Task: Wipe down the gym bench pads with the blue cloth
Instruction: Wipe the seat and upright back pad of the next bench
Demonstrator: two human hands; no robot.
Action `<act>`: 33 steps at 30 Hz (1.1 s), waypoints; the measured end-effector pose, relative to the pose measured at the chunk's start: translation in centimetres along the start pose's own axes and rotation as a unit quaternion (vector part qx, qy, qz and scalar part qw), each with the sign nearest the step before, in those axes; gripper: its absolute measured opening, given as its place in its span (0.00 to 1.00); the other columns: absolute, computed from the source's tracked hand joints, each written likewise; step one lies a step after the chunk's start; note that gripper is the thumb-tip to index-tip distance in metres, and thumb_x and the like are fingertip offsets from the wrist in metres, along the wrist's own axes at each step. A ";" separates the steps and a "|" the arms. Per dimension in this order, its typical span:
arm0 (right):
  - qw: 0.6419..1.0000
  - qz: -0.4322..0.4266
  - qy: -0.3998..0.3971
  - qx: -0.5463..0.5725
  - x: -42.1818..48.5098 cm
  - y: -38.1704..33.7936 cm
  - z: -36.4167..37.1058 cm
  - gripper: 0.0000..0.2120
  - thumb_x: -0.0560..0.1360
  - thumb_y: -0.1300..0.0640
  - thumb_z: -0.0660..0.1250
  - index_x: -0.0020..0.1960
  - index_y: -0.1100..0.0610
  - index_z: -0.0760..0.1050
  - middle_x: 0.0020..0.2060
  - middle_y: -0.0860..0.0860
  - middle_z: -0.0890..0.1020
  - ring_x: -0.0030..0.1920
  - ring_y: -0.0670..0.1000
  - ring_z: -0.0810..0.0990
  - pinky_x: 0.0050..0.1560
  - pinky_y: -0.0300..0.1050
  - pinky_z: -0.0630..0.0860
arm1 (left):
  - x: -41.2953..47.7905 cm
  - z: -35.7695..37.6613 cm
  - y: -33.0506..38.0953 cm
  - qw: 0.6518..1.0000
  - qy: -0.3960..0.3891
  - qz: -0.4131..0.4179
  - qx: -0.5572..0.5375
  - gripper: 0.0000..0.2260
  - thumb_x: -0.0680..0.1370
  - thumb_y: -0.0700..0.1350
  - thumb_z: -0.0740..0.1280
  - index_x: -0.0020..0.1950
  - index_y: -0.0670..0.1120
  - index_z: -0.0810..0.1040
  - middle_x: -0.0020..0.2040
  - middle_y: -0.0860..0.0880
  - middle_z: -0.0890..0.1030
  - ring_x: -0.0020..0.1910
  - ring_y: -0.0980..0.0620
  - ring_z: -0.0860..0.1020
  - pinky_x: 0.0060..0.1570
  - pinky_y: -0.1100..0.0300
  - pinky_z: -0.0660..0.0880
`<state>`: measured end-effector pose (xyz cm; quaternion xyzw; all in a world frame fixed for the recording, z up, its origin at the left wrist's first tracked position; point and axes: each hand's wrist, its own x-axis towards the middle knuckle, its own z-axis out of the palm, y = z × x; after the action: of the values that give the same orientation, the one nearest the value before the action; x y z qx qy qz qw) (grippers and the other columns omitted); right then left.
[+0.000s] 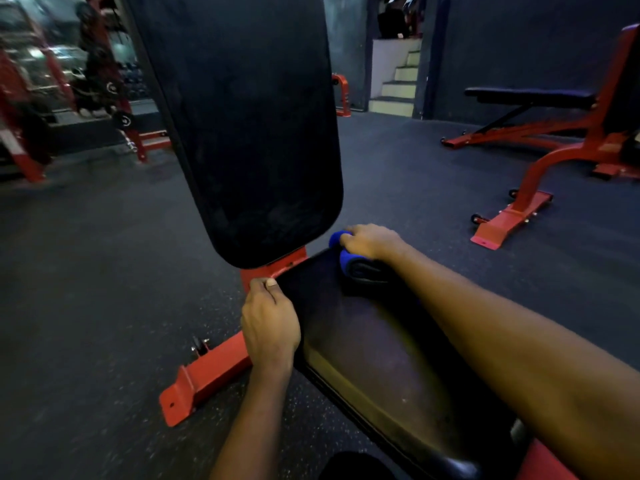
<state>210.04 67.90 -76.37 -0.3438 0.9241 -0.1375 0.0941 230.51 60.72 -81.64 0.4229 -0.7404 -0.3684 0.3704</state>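
A black seat pad (374, 348) runs from the bottom right toward the middle, on a red frame (273, 266). The black back pad (249, 126) stands raised and tilted behind it. My right hand (372, 241) presses the bunched blue cloth (346, 259) onto the far right corner of the seat pad, fingers curled over it. My left hand (270, 320) grips the seat pad's left edge near the hinge, thumb on top.
The bench's red foot bar (204, 379) lies on the dark rubber floor (104, 271) at the lower left. A second red bench (540, 133) stands at the right. Red racks (20, 140) and a mirror fill the far left; steps (398, 84) rise at the back.
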 end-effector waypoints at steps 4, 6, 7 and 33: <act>0.997 -0.054 0.013 -0.043 0.2 -1.8 1.5 0.23 0.76 0.43 0.50 0.66 0.45 0.74 0.69 0.53 0.73 0.68 0.59 0.72 0.67 0.61 0.65 | 0.0 -0.1 0.2 1.000 0.020 -0.009 0.004 0.13 0.85 0.47 0.53 0.55 0.41 0.73 0.44 0.44 0.75 0.41 0.45 0.71 0.41 0.52 0.64; 0.996 -0.067 0.015 -0.061 0.0 -1.9 1.6 0.22 0.78 0.45 0.51 0.67 0.45 0.74 0.70 0.52 0.73 0.68 0.59 0.72 0.66 0.63 0.62 | -0.2 -0.1 0.3 0.999 0.041 -0.012 0.009 0.13 0.85 0.47 0.53 0.54 0.41 0.73 0.43 0.43 0.77 0.41 0.44 0.72 0.40 0.51 0.65; 0.995 -0.072 0.021 -0.069 -0.1 -2.1 1.6 0.21 0.79 0.46 0.51 0.67 0.46 0.74 0.70 0.52 0.73 0.68 0.59 0.72 0.65 0.63 0.62 | -0.3 -0.1 0.4 0.998 0.054 -0.012 0.009 0.13 0.84 0.47 0.53 0.53 0.40 0.73 0.44 0.41 0.78 0.41 0.43 0.73 0.39 0.51 0.65; 0.967 -0.200 0.071 -0.140 -8.7 -13.7 7.2 0.19 0.81 0.48 0.57 0.68 0.50 0.74 0.69 0.49 0.74 0.71 0.55 0.66 0.73 0.55 0.59 | 11.7 -9.2 3.6 0.959 -0.152 0.226 -0.080 0.33 0.84 0.54 0.54 0.79 0.47 0.35 0.81 0.46 0.44 0.79 0.47 0.53 0.73 0.56 0.56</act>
<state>226.80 62.29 -78.06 -0.5204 0.8512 -0.0464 -0.0502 232.87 49.38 -71.64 0.1530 -0.8323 -0.3930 0.3597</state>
